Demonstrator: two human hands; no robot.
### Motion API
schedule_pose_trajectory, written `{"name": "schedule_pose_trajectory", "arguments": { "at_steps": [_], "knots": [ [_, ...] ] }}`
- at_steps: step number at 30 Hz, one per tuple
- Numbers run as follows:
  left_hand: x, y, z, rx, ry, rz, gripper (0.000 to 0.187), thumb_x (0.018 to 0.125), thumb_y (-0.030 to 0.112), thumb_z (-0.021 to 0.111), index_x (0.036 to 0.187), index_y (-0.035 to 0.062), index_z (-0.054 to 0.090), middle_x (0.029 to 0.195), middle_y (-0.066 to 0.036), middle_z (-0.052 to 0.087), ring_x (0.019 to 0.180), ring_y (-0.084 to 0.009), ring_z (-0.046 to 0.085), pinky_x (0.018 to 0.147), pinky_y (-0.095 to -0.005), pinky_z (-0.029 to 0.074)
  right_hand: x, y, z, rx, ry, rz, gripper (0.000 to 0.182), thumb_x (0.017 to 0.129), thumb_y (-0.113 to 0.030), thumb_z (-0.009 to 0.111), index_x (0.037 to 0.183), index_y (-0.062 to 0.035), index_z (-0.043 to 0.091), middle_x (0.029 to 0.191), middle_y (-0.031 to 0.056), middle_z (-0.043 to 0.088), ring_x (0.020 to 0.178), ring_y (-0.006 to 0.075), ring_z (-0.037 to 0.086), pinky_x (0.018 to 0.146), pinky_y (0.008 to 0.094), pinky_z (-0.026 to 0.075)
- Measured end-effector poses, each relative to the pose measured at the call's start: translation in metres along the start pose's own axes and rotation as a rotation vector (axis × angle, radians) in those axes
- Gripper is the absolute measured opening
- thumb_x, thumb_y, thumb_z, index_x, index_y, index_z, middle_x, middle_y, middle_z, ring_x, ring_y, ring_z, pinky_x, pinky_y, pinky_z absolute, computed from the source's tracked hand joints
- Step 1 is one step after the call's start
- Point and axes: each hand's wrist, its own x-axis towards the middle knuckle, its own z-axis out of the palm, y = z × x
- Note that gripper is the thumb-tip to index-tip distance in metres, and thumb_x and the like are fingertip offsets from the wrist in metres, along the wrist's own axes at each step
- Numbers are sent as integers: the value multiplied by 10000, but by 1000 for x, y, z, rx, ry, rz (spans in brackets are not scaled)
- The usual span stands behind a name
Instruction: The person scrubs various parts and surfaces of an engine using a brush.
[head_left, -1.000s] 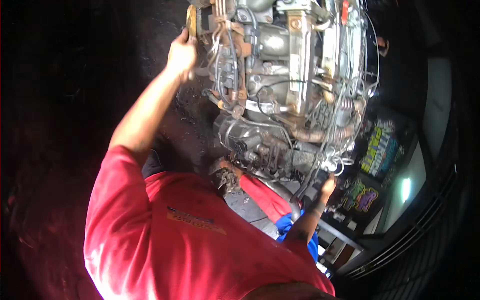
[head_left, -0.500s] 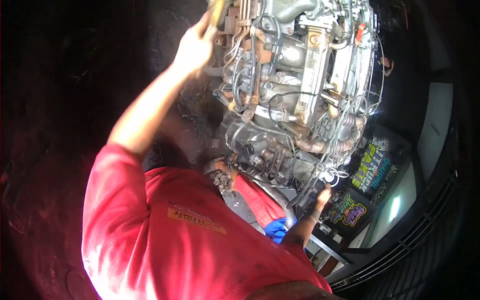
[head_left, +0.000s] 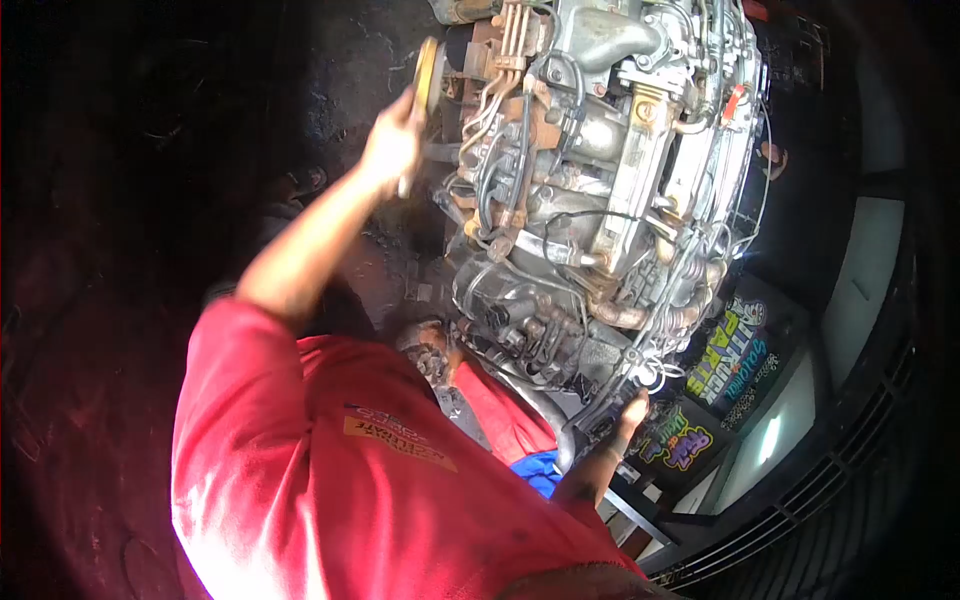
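My left hand point(head_left: 391, 150) is wrapped round a long tool point(head_left: 428, 78) with a flat yellow upper part; its lower end sticks out below my fist. Motion blur hides what kind of tool it is. The hand is beside the left flank of a large engine point(head_left: 590, 205) covered in pipes, hoses and cables. At the engine's lower right end is my right hand point(head_left: 631, 408), thumb up, right by a white ring-shaped part point(head_left: 650, 380) and dark hoses. Its other fingers are hidden.
A red sleeve point(head_left: 500, 408) of another person reaches to the engine's lower left, near blue cloth point(head_left: 538, 472). Dark panels with bright lettering point(head_left: 730, 355) stand at the right, before a black slatted grille point(head_left: 800, 510). Another person's hand point(head_left: 775, 155) shows beyond the engine.
The view has shifted, and the engine appears slightly lower. My left hand has come down along the engine's side, bringing the yellow tool fully into view. My right hand stays at the engine's lower end.
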Motion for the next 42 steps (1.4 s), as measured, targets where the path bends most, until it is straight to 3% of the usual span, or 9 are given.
{"name": "schedule_pose_trajectory", "arguments": {
  "at_steps": [3, 7, 11, 19, 23, 27, 30, 35, 42],
  "knots": [
    [-73, -44, 31, -341, 56, -130, 511, 920, 187, 434, 1386, 121, 237, 612, 42, 413, 393, -63, 356, 340, -207, 327, 0, -2, 5, 145, -8, 50, 284, 841, -200, 456, 925, 21, 613, 869, 77, 607, 818, 176, 523, 757, 298, 406],
    [-14, -13, 42, -302, -111, -210, 511, 916, 162, 413, 1386, 92, 225, 632, 37, 415, 430, -65, 373, 348, -210, 330, -2, -16, 7, 37, 0, 85, 288, 839, -199, 448, 921, 22, 614, 868, 81, 609, 814, 179, 533, 757, 300, 414],
    [26, -3, 8, -194, -265, -161, 459, 913, 153, 414, 1349, 70, 299, 613, 41, 387, 423, -57, 308, 353, -194, 316, 2, -15, 2, -3, -6, 68, 293, 836, -199, 441, 917, 23, 614, 867, 85, 611, 811, 181, 543, 757, 301, 423],
    [-25, -75, -9, -793, -427, -479, 289, 907, 240, 488, 1177, 146, 450, 622, 30, 404, 430, -43, 323, 346, -188, 300, -19, -42, 15, 42, -15, 127, 298, 842, -222, 432, 893, 11, 611, 846, 62, 595, 779, 166, 533, 735, 297, 425],
    [-1, -72, -8, -773, -415, -529, 125, 921, 248, 460, 963, 130, 450, 617, 32, 406, 420, -40, 336, 356, -171, 298, -45, -93, 25, 250, -7, 245, 303, 860, -267, 435, 854, -15, 603, 806, 7, 558, 726, 129, 490, 692, 288, 406],
    [-60, -82, -43, -854, -489, -545, 299, 932, 261, 424, 1215, 171, 456, 590, 35, 410, 387, -32, 354, 334, -160, 323, -32, -71, 15, 87, -24, 186, 359, 862, -265, 411, 975, 22, 596, 935, 63, 595, 850, 182, 540, 808, 314, 414],
    [-41, -84, -28, -809, -471, -542, 208, 923, 272, 449, 1097, 163, 484, 575, 40, 401, 392, -40, 354, 344, -170, 328, -20, -55, 16, 144, -43, 218, 340, 843, -243, 424, 952, 26, 602, 911, 64, 600, 825, 178, 550, 789, 311, 427],
    [-1, -78, -10, -743, -421, -491, 159, 909, 283, 482, 1014, 163, 476, 632, 36, 424, 449, -53, 335, 396, -183, 291, 55, 57, -15, -36, -16, 109, 314, 815, -241, 459, 895, 19, 615, 854, 43, 588, 778, 162, 528, 747, 300, 419],
    [-102, -45, -25, -588, -250, -621, 221, 918, 213, 416, 1111, 129, 482, 620, 26, 401, 454, -62, 328, 384, -210, 289, -2, -33, 4, 18, -25, 201, 329, 818, -266, 447, 917, 11, 595, 881, 53, 567, 792, 176, 509, 750, 318, 410]
  ]
}}
